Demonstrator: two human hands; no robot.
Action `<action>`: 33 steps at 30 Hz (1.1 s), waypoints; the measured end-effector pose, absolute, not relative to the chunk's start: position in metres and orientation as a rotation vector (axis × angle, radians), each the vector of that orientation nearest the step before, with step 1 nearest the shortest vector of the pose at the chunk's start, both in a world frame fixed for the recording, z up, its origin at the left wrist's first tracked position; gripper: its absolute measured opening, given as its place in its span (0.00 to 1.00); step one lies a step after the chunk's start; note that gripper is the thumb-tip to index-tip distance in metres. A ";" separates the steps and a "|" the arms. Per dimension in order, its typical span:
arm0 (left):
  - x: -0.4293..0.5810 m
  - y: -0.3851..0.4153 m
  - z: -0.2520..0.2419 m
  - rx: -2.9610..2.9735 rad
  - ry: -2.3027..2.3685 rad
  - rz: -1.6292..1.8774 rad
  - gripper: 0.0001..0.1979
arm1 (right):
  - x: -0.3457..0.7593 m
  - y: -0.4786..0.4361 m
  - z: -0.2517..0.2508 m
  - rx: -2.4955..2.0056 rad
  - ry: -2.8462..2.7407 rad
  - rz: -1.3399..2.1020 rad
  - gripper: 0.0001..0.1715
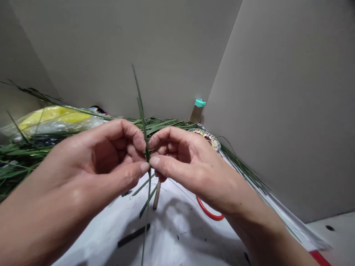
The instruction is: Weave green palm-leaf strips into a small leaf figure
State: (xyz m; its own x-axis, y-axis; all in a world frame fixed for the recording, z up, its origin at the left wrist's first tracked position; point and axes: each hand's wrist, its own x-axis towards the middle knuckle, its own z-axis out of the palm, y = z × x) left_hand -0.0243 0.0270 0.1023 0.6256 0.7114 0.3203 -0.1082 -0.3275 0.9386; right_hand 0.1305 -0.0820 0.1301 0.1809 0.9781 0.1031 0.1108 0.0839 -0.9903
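Observation:
A long, narrow green palm leaf strip (pixel 144 122) stands nearly upright in front of me, its lower end trailing down past my fingers. My left hand (pixel 83 162) and my right hand (pixel 188 162) meet at it, each pinching it between thumb and fingers. Their fingertips almost touch around the strip. Just below my right hand, a thin wooden stick (pixel 156 195) stands partly hidden by my fingers. Some short green leaf pieces (pixel 146 195) lie beneath my hands.
A heap of green palm leaves (pixel 24 159) spreads left and behind my hands, beside a yellow plastic bag (pixel 52 120). Further back stand a bottle with a teal cap (pixel 197 111) and a patterned plate (pixel 206 138). A red loop (pixel 208 210) and a dark strip (pixel 133 235) lie on a white sheet (pixel 91 236). Grey walls (pixel 277 92) rise behind.

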 end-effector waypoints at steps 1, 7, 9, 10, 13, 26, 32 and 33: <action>-0.023 0.026 0.103 1.783 0.454 0.945 0.06 | 0.131 -0.081 0.129 -1.307 -1.192 0.949 0.11; -0.024 0.021 0.102 1.955 0.564 1.039 0.04 | 0.126 -0.081 0.126 -1.377 -1.208 0.808 0.08; -0.024 0.018 0.103 1.950 0.594 1.061 0.05 | 0.124 -0.082 0.126 -1.387 -1.204 0.811 0.08; -0.023 0.015 0.103 1.920 0.599 1.064 0.05 | 0.123 -0.082 0.126 -1.386 -1.195 0.827 0.09; -0.021 0.010 0.105 1.798 0.598 1.026 0.07 | 0.121 -0.081 0.126 -1.378 -1.157 0.877 0.09; -0.017 0.009 0.118 1.460 0.487 0.754 0.09 | 0.129 -0.089 0.130 -1.211 -1.131 1.064 0.15; -0.013 0.006 0.120 1.377 0.513 0.781 0.11 | 0.130 -0.088 0.130 -1.113 -1.122 1.133 0.15; -0.013 0.005 0.121 1.368 0.523 0.790 0.10 | 0.130 -0.088 0.129 -1.094 -1.122 1.142 0.14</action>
